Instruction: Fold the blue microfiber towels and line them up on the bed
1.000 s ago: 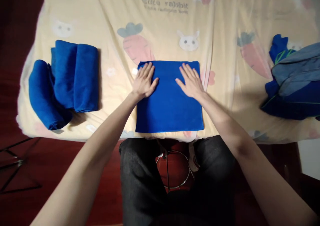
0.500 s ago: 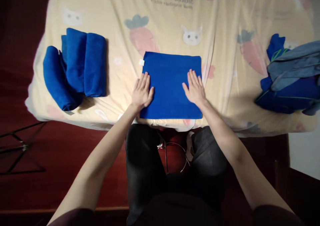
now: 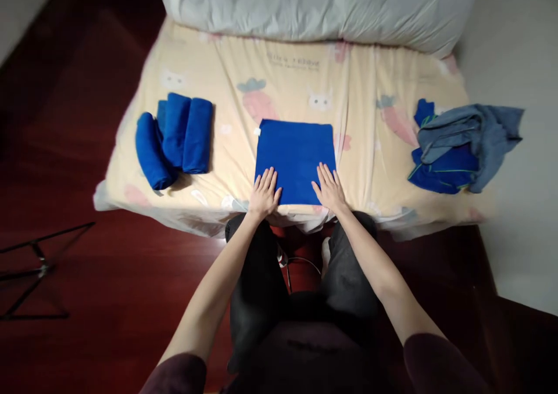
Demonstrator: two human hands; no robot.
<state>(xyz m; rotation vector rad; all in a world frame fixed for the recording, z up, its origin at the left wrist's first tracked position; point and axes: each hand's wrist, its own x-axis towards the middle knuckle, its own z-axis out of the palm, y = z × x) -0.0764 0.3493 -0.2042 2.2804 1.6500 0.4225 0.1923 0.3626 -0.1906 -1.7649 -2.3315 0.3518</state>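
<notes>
Blue cloth (image 3: 296,153) — flat, nearly square, tag (image 3: 257,132) leftward

Dim edges; lettering (image 3: 294,62) apparently blurred.

A hand could pass over the bed sheet (image 3: 366,132) between the blue rolls (image 3: 176,135) and the flat cloth (image 3: 296,153), or through the wider stretch between that cloth and the clothes heap (image 3: 462,144). The rolls blocked the left, the heap the right. Past the cloth's far edge, room ran up to the bulky quilt (image 3: 322,10). The left hand (image 3: 263,194) and right hand (image 3: 330,189) covered the cloth's near corners, with a gap between them.
</notes>
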